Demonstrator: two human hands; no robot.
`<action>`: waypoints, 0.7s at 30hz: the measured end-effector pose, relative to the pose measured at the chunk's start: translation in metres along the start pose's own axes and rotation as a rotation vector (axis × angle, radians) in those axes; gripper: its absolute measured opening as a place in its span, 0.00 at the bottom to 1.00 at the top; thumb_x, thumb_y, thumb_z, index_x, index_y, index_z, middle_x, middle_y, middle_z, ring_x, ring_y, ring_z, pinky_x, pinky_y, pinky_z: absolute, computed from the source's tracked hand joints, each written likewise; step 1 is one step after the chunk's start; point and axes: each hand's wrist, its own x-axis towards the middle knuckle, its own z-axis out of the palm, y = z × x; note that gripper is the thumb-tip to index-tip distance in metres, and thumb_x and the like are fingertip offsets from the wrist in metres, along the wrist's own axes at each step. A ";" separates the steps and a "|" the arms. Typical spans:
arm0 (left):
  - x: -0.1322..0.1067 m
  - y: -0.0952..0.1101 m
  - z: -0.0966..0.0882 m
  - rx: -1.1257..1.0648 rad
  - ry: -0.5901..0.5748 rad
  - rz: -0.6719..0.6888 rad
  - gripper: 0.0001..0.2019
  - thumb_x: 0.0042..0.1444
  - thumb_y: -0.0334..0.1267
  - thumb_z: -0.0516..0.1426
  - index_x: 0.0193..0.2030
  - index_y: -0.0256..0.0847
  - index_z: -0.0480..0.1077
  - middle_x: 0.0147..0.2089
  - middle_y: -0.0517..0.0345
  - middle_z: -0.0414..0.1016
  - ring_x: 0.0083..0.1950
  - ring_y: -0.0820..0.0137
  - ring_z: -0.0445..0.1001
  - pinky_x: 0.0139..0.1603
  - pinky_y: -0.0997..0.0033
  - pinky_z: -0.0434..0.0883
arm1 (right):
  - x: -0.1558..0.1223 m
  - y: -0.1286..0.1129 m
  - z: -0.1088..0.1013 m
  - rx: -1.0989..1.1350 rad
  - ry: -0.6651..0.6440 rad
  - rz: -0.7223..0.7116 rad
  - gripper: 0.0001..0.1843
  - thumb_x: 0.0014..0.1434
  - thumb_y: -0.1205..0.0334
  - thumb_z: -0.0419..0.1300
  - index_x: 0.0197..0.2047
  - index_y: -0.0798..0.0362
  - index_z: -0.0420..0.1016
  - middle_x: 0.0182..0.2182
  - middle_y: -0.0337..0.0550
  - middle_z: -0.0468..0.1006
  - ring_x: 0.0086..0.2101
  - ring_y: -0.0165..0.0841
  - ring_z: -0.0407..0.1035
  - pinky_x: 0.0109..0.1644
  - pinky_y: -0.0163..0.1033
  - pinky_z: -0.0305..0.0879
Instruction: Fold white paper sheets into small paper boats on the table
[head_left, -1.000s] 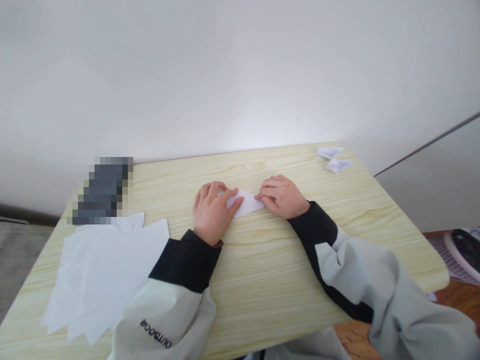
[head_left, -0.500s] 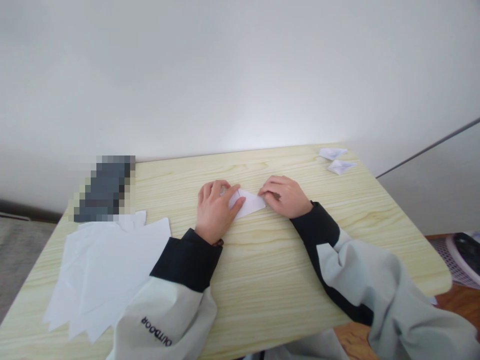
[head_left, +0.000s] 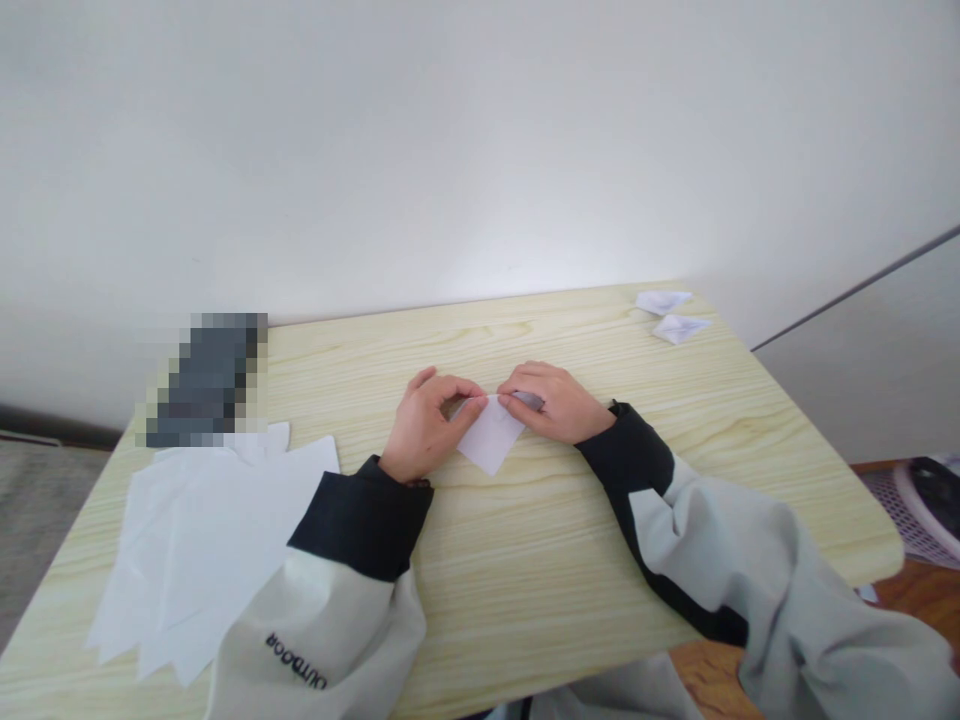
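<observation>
A small piece of folded white paper (head_left: 493, 436) is between my hands over the middle of the table, one corner pointing down toward me. My left hand (head_left: 431, 420) pinches its upper left edge between thumb and index finger. Close beside it, my right hand (head_left: 553, 400) pinches the upper right edge, fingers curled over the paper. Both sets of fingertips nearly meet at the top of the sheet. Part of the paper is hidden behind my fingers.
Two folded white paper pieces (head_left: 681, 328) lie at the table's far right corner. Overlapping white sheets (head_left: 240, 530) are spread at the left, below a dark pixelated object (head_left: 206, 380). A wall (head_left: 480, 150) runs behind the table (head_left: 525, 580). A pink basket (head_left: 904, 515) stands on the floor at right.
The paper has turned from lying sideways to having a corner pointing toward me. My right hand has moved left, and both hands' fingertips have come together at its upper edge.
</observation>
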 end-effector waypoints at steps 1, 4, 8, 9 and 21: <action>0.000 0.000 0.000 -0.002 -0.016 0.020 0.08 0.56 0.42 0.55 0.32 0.43 0.73 0.36 0.62 0.79 0.38 0.70 0.75 0.66 0.56 0.52 | 0.000 -0.001 0.001 0.003 0.000 -0.002 0.10 0.62 0.63 0.53 0.34 0.55 0.74 0.31 0.45 0.76 0.34 0.33 0.68 0.40 0.38 0.62; -0.001 0.000 0.002 -0.009 -0.044 0.061 0.08 0.55 0.41 0.55 0.32 0.42 0.72 0.35 0.62 0.79 0.37 0.71 0.75 0.65 0.57 0.54 | 0.000 -0.004 0.003 -0.011 0.003 -0.021 0.09 0.62 0.63 0.53 0.32 0.55 0.73 0.29 0.43 0.76 0.32 0.32 0.67 0.39 0.37 0.61; -0.002 0.000 0.003 -0.001 -0.029 0.065 0.07 0.54 0.40 0.55 0.30 0.42 0.72 0.33 0.63 0.79 0.35 0.71 0.74 0.65 0.56 0.54 | 0.002 -0.007 0.007 -0.022 0.003 -0.051 0.09 0.60 0.65 0.53 0.30 0.54 0.71 0.27 0.41 0.75 0.31 0.31 0.67 0.38 0.36 0.59; -0.002 0.000 0.003 -0.005 -0.025 0.061 0.06 0.53 0.40 0.56 0.30 0.42 0.72 0.32 0.63 0.78 0.35 0.72 0.74 0.65 0.56 0.54 | 0.002 -0.007 0.007 -0.017 0.003 -0.055 0.09 0.60 0.66 0.53 0.30 0.54 0.71 0.27 0.41 0.75 0.31 0.31 0.66 0.38 0.36 0.59; 0.000 -0.001 -0.006 -0.171 -0.048 -0.054 0.13 0.53 0.47 0.58 0.26 0.41 0.73 0.27 0.63 0.76 0.30 0.72 0.72 0.69 0.56 0.51 | -0.002 0.005 -0.013 0.167 -0.116 0.123 0.09 0.57 0.64 0.53 0.27 0.55 0.70 0.22 0.37 0.70 0.23 0.26 0.61 0.28 0.31 0.54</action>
